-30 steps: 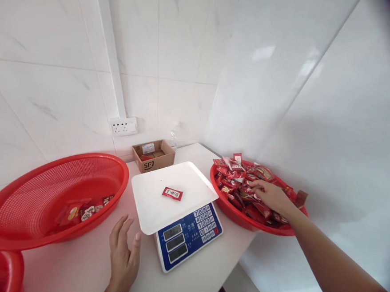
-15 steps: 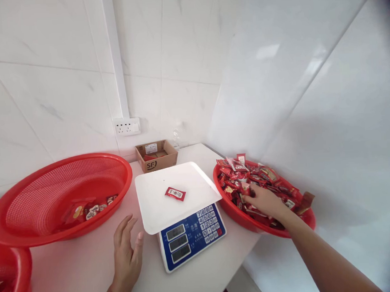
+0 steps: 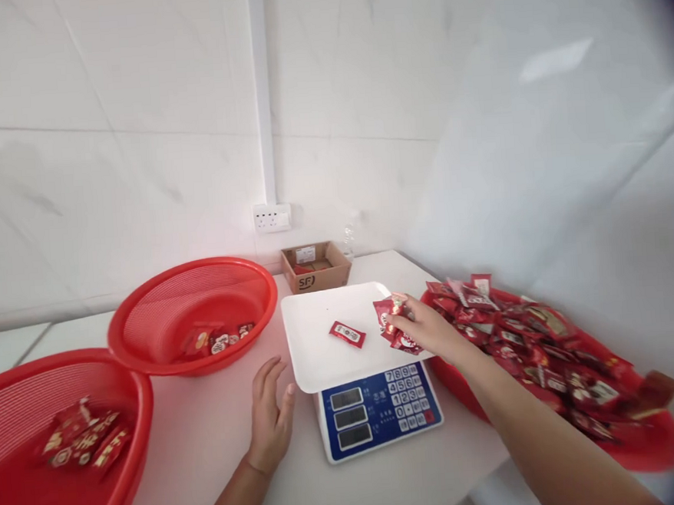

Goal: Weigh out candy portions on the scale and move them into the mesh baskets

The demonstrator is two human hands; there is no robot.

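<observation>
My right hand [image 3: 426, 327] is closed on several red snack packets [image 3: 393, 322], over the right side of the white weighing tray. One red packet [image 3: 347, 334] lies flat on that tray [image 3: 310, 362], which tops a digital scale [image 3: 381, 415] with a blue keypad panel. Left of the scale, my left hand [image 3: 272, 415] hovers near the table with fingers apart and nothing in it. At the right, a red basket [image 3: 468, 397] is heaped with more packets [image 3: 528, 347]; my right forearm passes in front of part of it.
Two more red baskets stand on the left: a far one [image 3: 188, 267] and a near one [image 3: 145, 404], each with some packets inside. A small cardboard box [image 3: 315, 273] and a clear plastic bottle [image 3: 348, 240] are against the wall, below a power socket [image 3: 272, 218].
My right hand has come out of the right basket with packets and moved left over the tray. The view has turned left, bringing the near left basket further into sight.
</observation>
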